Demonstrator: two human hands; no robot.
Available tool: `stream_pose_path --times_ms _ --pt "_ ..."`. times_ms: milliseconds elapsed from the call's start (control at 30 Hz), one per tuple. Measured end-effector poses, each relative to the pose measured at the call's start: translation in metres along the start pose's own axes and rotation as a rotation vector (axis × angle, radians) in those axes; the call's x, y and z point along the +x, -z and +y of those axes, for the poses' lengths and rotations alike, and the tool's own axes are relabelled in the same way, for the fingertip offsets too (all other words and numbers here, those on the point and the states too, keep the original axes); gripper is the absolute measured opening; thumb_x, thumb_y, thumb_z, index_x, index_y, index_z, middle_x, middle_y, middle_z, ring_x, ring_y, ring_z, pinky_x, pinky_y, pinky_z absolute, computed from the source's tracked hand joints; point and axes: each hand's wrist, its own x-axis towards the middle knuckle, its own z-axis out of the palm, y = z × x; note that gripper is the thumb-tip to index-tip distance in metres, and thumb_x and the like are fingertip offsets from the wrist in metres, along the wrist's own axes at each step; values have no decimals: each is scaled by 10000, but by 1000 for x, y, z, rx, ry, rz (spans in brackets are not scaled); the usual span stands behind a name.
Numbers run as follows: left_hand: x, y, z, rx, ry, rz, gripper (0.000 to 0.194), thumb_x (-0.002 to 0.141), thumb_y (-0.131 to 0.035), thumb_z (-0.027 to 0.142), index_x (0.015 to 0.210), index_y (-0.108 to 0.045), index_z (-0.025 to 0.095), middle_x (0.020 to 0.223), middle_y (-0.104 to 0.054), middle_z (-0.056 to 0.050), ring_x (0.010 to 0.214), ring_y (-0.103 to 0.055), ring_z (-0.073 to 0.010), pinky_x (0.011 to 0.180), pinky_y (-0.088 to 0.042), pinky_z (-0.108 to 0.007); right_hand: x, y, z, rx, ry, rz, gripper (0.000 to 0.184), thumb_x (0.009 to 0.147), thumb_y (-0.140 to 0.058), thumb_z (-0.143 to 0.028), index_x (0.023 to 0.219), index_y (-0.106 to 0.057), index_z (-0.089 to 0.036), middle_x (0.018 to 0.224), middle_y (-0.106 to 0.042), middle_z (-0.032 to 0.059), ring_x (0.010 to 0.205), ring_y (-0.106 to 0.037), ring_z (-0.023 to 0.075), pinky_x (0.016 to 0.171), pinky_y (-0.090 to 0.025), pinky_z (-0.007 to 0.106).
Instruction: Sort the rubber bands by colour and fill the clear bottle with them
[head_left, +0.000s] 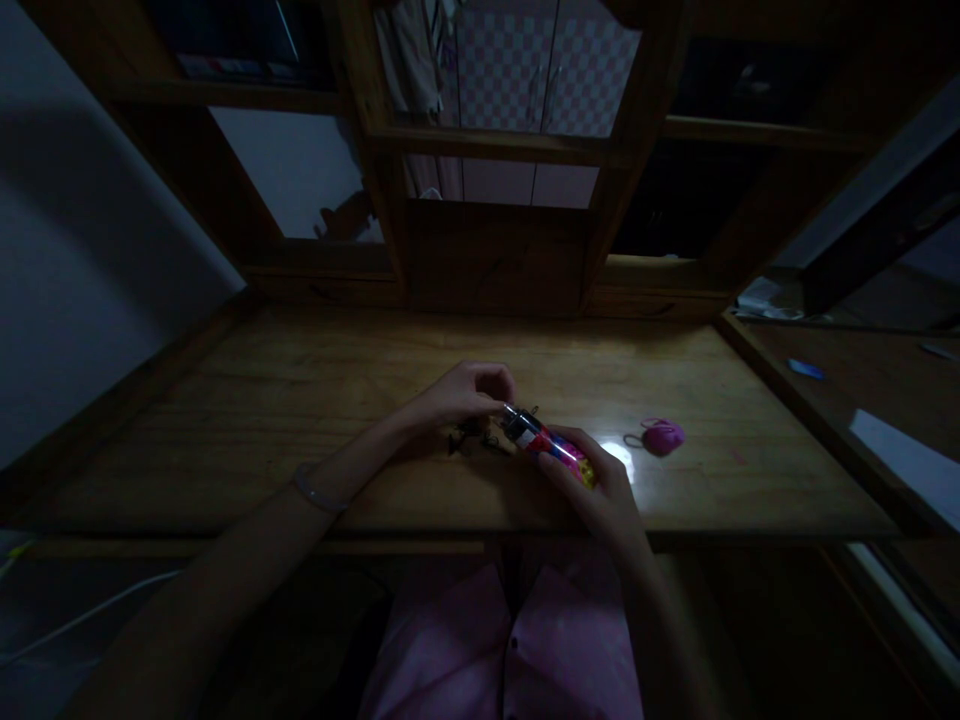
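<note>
My right hand [596,490] is wrapped round a small colourful tube-shaped container [546,447], tilted with its open mouth toward the left. My left hand [465,392] is pinched at that mouth; whatever its fingertips hold is too small and dark to name. Several small dark pieces [469,438] lie on the wooden desk [300,420] just below my left hand. A pink lid [663,436] with a thin loop rests on the desk to the right of my right hand.
The desk has a raised wooden back and shelf frame [495,250] behind it. A side surface on the right carries a small blue item [806,369] and a white sheet [911,465]. The scene is dim.
</note>
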Motion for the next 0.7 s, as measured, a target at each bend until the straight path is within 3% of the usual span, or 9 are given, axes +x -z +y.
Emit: stream_pose_path --times_ms 367,700 --pt "0 -3 -3 -25 23 2 110 647 -681 139 715 -595 139 709 -616 0 659 -555 -106 628 -430 -237 0 0 -1 -1 1 -15 309 838 -657 -423 1095 -690 -256 1022 -717 7 934 -651 218 798 -482 286" --pt "-4 -2 6 -41 23 81 155 741 -730 271 806 -672 143 785 -687 -27 729 -628 -127 671 -491 -241 1 1 -1 32 -14 37 346 826 -656 -437 1096 -686 -223 1015 -714 22 929 -643 219 792 -476 282"
